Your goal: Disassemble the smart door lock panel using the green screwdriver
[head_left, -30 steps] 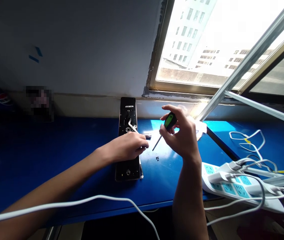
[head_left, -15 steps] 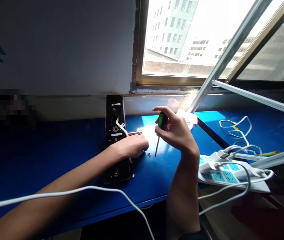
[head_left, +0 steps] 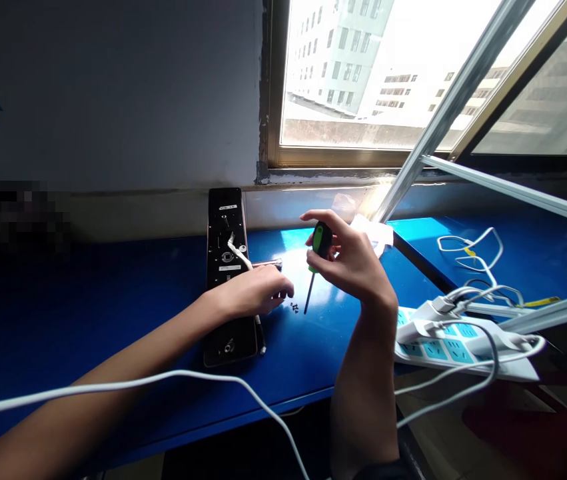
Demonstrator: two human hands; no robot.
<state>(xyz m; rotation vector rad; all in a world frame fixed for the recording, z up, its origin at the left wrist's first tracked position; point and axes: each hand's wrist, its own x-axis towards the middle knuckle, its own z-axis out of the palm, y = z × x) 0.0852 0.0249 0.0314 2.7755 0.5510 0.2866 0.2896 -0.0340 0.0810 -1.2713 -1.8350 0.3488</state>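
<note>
Now our right hand [head_left: 350,257] grips the green-and-black screwdriver [head_left: 320,239], steeper than a second ago, tip beside small dark screws [head_left: 294,308] on the blue table [head_left: 138,287], our left hand [head_left: 253,290] over the long black panel [head_left: 230,337], nearer those screws, its curled fingers' contents hidden.

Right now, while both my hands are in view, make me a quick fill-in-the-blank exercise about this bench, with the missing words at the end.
1. The right hand holds a green-and-black ____, tip pointing down.
2. The left hand extends past the right edge of a long panel whose face is mostly ____.
3. Several small dark pieces lie on the ____ tabletop.

Missing words: screwdriver; black; blue.
</note>
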